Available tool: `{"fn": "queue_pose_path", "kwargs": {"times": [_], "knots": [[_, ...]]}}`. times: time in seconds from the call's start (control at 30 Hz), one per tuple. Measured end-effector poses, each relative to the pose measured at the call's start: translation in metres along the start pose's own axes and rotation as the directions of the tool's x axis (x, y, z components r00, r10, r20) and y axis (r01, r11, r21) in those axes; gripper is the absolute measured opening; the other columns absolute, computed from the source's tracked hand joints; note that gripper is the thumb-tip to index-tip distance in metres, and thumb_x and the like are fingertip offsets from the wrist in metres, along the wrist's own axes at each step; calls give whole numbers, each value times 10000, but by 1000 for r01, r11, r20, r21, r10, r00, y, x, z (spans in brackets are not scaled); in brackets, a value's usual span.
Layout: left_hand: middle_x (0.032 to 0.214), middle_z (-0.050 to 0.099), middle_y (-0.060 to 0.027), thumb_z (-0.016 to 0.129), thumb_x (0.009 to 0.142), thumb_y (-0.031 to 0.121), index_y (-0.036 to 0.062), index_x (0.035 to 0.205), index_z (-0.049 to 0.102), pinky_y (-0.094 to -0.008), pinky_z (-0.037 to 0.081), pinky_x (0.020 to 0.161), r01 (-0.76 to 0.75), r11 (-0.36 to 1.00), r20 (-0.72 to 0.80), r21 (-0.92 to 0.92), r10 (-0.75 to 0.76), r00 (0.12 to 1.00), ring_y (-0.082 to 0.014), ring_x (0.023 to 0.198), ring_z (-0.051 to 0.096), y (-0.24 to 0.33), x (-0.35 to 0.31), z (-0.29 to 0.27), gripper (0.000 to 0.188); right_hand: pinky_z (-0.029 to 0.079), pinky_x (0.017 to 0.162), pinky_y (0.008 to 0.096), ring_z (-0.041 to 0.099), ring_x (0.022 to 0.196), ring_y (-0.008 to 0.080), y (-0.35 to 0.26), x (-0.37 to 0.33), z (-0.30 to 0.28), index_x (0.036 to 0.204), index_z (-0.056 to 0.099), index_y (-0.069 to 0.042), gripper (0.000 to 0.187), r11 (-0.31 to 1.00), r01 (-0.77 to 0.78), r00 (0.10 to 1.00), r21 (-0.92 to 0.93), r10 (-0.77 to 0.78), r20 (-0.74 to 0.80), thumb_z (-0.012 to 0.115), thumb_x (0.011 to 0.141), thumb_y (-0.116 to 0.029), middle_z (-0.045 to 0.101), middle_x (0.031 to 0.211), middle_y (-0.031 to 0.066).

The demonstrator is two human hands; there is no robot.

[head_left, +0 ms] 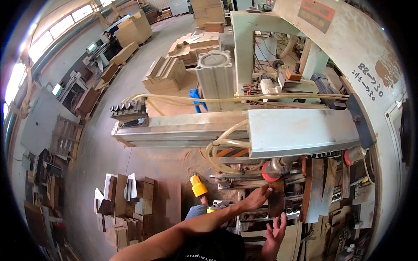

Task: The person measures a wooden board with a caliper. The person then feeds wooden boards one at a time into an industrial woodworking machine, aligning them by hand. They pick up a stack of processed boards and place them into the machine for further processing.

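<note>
single head view, fisheye, looks steeply down over machine [300, 130], workshop floor [104, 148] spreading far left.

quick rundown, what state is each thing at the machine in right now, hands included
left hand: open, fingertips touching the top of the dark wood piece
right hand: open, fingers spread, holding nothing, just below that piece
dark wood piece: standing upright in the machine
larger dark board: upright, leaning beside it
yellow cap: upright on its post
wood pieces on floor: stacked in rows
sawdust: piled under the machine arm
</note>
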State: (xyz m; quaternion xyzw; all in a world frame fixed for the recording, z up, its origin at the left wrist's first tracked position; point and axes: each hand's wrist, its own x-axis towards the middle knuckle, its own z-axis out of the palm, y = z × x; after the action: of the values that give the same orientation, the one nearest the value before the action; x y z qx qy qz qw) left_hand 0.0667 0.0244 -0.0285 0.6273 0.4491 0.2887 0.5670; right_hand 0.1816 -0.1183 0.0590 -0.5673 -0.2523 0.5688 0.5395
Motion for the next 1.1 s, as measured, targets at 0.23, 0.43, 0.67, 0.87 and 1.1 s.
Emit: {"fn": "queue_pose_path", "kwargs": {"times": [0.23,0.43,0.67,0.87,1.1], "knots": [[854,554,-287,310,982,434,-67,988,484,-464,396,774,-76,997,-66,-9,75,995,-459,856,521,-21,6,4,530,246,1040,430,344,1290,324,24,4,-5,1440,239,-84,750,993,113,986,-35,-117,-115,604,785,-119,345,1394,235],[812,579,-300,388,959,403,-49,1006,479,-502,422,728,-206,966,27,153,205,978,-481,818,555,-26,-6,-11,464,370,942,411,489,1022,205,42,27,1,1383,334,-95,600,986,150,929,-70,-165,-330,598,845,-121,475,1049,51],[931,623,-251,449,936,346,46,1310,384,-486,489,726,-162,714,333,682,-106,937,-417,856,604,5,-94,-69,484,439,647,285,523,752,120,74,54,-13,1163,498,-63,365,958,232,817,-166,-285,-501,645,844,-162,527,893,7],[900,618,-273,501,904,293,39,1233,422,-513,484,702,-242,768,291,593,76,954,-427,811,610,-16,-104,-87,423,420,559,231,517,708,94,103,76,-22,1093,518,-52,294,900,348,738,-263,-436,-515,641,829,-98,544,852,9],[912,605,-307,502,903,272,8,1241,408,-534,472,719,-257,803,409,539,17,912,-451,838,599,1,-97,-93,439,424,513,219,517,694,80,102,75,-12,1043,561,-60,249,869,286,618,-405,-490,-615,645,809,-47,549,855,7]]}}
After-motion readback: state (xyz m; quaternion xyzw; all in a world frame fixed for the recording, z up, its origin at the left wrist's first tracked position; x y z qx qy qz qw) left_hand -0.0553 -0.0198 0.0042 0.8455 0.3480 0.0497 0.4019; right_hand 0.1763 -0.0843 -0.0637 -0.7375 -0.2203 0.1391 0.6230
